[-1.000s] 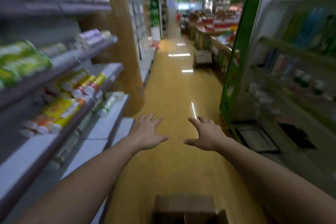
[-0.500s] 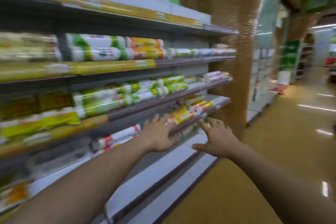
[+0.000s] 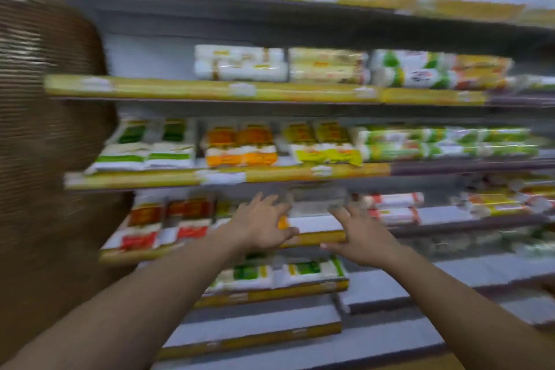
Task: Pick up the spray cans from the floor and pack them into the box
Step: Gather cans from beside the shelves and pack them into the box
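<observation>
The view is blurred by motion and faces a shop shelf unit. My left hand (image 3: 260, 225) and my right hand (image 3: 362, 237) are stretched out in front of me, palms down, fingers spread, holding nothing. Both hover in front of the third shelf's yellow edge strip (image 3: 318, 238). No spray cans, floor items or box are in view.
Shelves (image 3: 228, 90) carry rows of packaged goods in white, green, orange and yellow wrappers (image 3: 240, 144). A brown woven pillar (image 3: 45, 159) stands at the left. White lower shelf boards (image 3: 390, 285) step out toward me at the bottom right.
The view has swung left from the aisle floor and the cardboard box to face the shelves head-on. Both hands stay outstretched, open and empty throughout.
</observation>
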Motion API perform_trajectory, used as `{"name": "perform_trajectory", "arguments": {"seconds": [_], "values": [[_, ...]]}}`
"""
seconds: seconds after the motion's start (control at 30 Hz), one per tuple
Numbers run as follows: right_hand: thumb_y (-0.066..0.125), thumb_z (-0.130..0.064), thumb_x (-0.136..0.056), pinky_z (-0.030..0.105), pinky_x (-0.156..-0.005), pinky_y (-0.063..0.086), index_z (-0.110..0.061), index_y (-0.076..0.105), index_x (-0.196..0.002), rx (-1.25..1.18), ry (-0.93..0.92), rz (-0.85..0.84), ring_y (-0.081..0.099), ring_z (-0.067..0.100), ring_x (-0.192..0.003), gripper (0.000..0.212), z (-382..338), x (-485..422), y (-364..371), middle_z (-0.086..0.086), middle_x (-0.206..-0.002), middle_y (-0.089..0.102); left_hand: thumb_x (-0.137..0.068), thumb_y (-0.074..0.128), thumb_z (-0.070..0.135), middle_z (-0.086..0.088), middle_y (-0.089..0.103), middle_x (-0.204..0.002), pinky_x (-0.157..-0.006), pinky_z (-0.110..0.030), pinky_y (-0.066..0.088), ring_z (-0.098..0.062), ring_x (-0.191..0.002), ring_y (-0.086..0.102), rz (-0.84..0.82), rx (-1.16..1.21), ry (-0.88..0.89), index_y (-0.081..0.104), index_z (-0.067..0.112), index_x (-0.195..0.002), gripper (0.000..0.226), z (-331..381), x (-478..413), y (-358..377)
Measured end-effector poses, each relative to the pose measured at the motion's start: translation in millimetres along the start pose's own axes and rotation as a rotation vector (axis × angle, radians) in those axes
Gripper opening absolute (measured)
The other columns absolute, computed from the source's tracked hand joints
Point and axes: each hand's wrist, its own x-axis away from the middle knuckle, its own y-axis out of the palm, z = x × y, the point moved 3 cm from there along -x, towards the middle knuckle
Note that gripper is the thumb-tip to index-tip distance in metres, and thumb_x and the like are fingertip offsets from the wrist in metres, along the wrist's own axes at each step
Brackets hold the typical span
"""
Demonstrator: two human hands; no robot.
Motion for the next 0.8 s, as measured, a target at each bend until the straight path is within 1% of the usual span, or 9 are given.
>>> {"name": "perform_trajectory", "arguments": {"seconds": [0.1, 0.2, 0.23, 0.3, 0.4, 0.5, 0.6, 0.7, 0.8], "values": [[0.053, -0.081, -0.082, 0.049, -0.112, 0.036, -0.036, 0.022, -0.157, -0.044, -0.106, -0.054, 0.027, 0.031, -0.148, 0.093, -105.6, -24.5, 31.5, 0.008, -0.164, 0.023, -0.092, 0.038, 0.075, -0.004, 0.022, -0.164, -0.116, -0.056, 0.028, -0.035, -0.150, 0.018, -0.018, -0.017, -0.111, 0.029, 0.037, -0.154, 0.074, -100.3, 71.1, 9.9], [0.054, -0.079, -0.083, 0.050, -0.115, 0.035, -0.033, 0.021, -0.158, -0.107, -0.222, -0.124, 0.024, 0.031, -0.150, 0.094, -202.0, -38.1, 62.3, 0.008, -0.165, 0.020, -0.090, 0.039, 0.075, -0.004, 0.022, -0.165, -0.116, -0.054, 0.028, -0.032, -0.150, 0.019, -0.052, 0.000, -0.250, 0.027, 0.038, -0.155, 0.076, -187.1, 143.7, 26.3], [0.054, -0.078, -0.084, 0.050, -0.116, 0.033, -0.032, 0.020, -0.159, -0.127, -0.267, -0.156, 0.021, 0.031, -0.151, 0.094, -231.2, -41.4, 72.0, 0.008, -0.166, 0.018, -0.089, 0.040, 0.076, -0.004, 0.022, -0.165, -0.116, -0.054, 0.029, -0.032, -0.150, 0.020, -0.063, 0.011, -0.300, 0.027, 0.038, -0.154, 0.077, -211.5, 166.3, 32.0], [0.055, -0.076, -0.086, 0.049, -0.118, 0.032, -0.030, 0.021, -0.159, -0.156, -0.351, -0.198, 0.021, 0.030, -0.152, 0.093, -284.8, -46.9, 92.0, 0.007, -0.167, 0.017, -0.086, 0.043, 0.076, -0.004, 0.029, -0.161, -0.111, -0.053, 0.035, -0.033, -0.146, 0.027, -0.064, 0.034, -0.392, 0.031, 0.038, -0.152, 0.077, -252.0, 209.2, 42.6], [0.056, -0.073, -0.087, 0.044, -0.115, 0.034, -0.027, 0.026, -0.157, -0.170, -0.434, -0.246, 0.027, 0.030, -0.148, 0.088, -350.4, -52.2, 125.5, 0.006, -0.164, 0.023, -0.080, 0.044, 0.078, -0.003, 0.034, -0.158, -0.109, -0.053, 0.039, -0.034, -0.141, 0.034, -0.076, 0.091, -0.531, 0.032, 0.036, -0.151, 0.083, -295.2, 263.4, 61.6], [0.056, -0.073, -0.087, 0.047, -0.112, 0.037, -0.030, 0.026, -0.156, -0.181, -0.501, -0.335, 0.032, 0.031, -0.144, 0.087, -397.1, -54.7, 166.7, 0.005, -0.161, 0.025, -0.083, 0.049, 0.077, -0.005, 0.030, -0.161, -0.113, -0.050, 0.036, -0.032, -0.144, 0.031, -0.115, 0.132, -0.675, 0.032, 0.030, -0.153, 0.085, -328.2, 304.5, 91.1], [0.060, -0.071, -0.086, 0.044, -0.110, 0.040, -0.031, 0.026, -0.156, -0.226, -0.542, -0.398, 0.036, 0.029, -0.142, 0.088, -427.4, -56.4, 213.8, 0.006, -0.160, 0.029, -0.086, 0.054, 0.072, -0.002, 0.027, -0.162, -0.113, -0.047, 0.038, -0.029, -0.145, 0.031, -0.192, 0.171, -0.784, 0.030, 0.033, -0.154, 0.082, -353.8, 332.6, 128.2], [0.061, -0.070, -0.085, 0.046, -0.112, 0.038, -0.028, 0.026, -0.157, -0.225, -0.551, -0.520, 0.032, 0.030, -0.145, 0.090, -449.5, -59.8, 270.1, 0.006, -0.162, 0.026, -0.089, 0.054, 0.067, -0.004, 0.026, -0.163, -0.113, -0.050, 0.038, -0.031, -0.143, 0.033, -0.278, 0.232, -0.847, 0.027, 0.032, -0.155, 0.081, -371.7, 354.3, 168.0], [0.062, -0.071, -0.084, 0.043, -0.110, 0.039, -0.027, 0.027, -0.157, -0.227, -0.539, -0.624, 0.036, 0.030, -0.142, 0.091, -464.3, -67.4, 318.0, 0.007, -0.158, 0.032, -0.090, 0.054, 0.066, -0.005, 0.027, -0.161, -0.114, -0.055, 0.032, -0.032, -0.144, 0.032, -0.337, 0.289, -0.895, 0.028, 0.029, -0.155, 0.080, -388.0, 366.6, 201.8]]}}
